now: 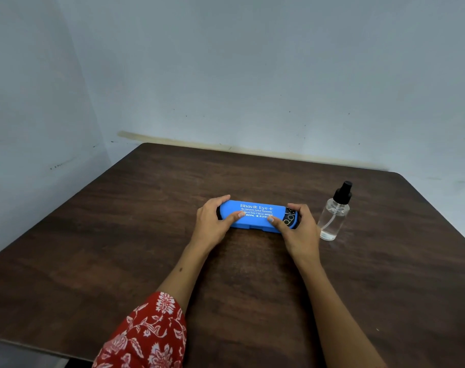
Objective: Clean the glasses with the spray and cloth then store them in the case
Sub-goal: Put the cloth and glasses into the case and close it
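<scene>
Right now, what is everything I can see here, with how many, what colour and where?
Blue hard plastic glasses case with white lettering: one, blue with black ends, closed, mid-table, held at both ends.
Clear plastic spray bottle with black pump top: one, clear and black, upright, just right of the case.
Dark brown wooden table: one, brown, fills the lower view.
Pale blue-grey walls: two, meeting in a corner behind the table.
Red floral sleeve: one, red and white, on the left arm.
Left hand: one, grips the case's left end.
Right hand: one, grips its right end.
</scene>
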A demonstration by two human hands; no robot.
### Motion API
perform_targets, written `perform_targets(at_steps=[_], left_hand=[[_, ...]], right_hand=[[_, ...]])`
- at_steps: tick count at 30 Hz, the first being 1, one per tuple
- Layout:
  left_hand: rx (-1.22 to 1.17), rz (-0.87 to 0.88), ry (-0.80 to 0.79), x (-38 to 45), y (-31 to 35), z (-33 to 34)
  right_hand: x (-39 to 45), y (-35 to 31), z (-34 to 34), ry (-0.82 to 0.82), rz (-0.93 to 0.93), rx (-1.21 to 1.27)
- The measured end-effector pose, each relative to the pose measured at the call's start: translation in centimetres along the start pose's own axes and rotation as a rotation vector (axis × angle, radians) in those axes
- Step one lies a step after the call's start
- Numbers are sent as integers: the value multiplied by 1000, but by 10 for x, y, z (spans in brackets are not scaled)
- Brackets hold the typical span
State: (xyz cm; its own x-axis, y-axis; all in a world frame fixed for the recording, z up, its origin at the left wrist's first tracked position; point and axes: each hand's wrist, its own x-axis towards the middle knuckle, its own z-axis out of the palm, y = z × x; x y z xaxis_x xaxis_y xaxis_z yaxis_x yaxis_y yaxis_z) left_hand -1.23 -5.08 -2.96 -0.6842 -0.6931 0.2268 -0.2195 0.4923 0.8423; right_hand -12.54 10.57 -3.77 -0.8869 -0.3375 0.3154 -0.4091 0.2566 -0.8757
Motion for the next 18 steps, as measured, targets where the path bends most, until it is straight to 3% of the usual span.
perform_targets(at_steps=[5, 9, 11, 15, 18], left_hand=[[30, -3, -10, -6, 3, 1], [26, 15, 7, -8, 5, -1], [24, 11, 16, -8, 6, -1], [37, 9, 38, -7, 5, -2], [44, 9, 34, -7, 4, -1]], right_hand=[[-12, -6, 2, 147, -165, -174], [-17, -21, -2, 421, -473, -207], [-16, -24, -4, 557, -541, -220], [-14, -21, -15, 736, -291, -141], [-9, -13, -25, 654, 6, -79]])
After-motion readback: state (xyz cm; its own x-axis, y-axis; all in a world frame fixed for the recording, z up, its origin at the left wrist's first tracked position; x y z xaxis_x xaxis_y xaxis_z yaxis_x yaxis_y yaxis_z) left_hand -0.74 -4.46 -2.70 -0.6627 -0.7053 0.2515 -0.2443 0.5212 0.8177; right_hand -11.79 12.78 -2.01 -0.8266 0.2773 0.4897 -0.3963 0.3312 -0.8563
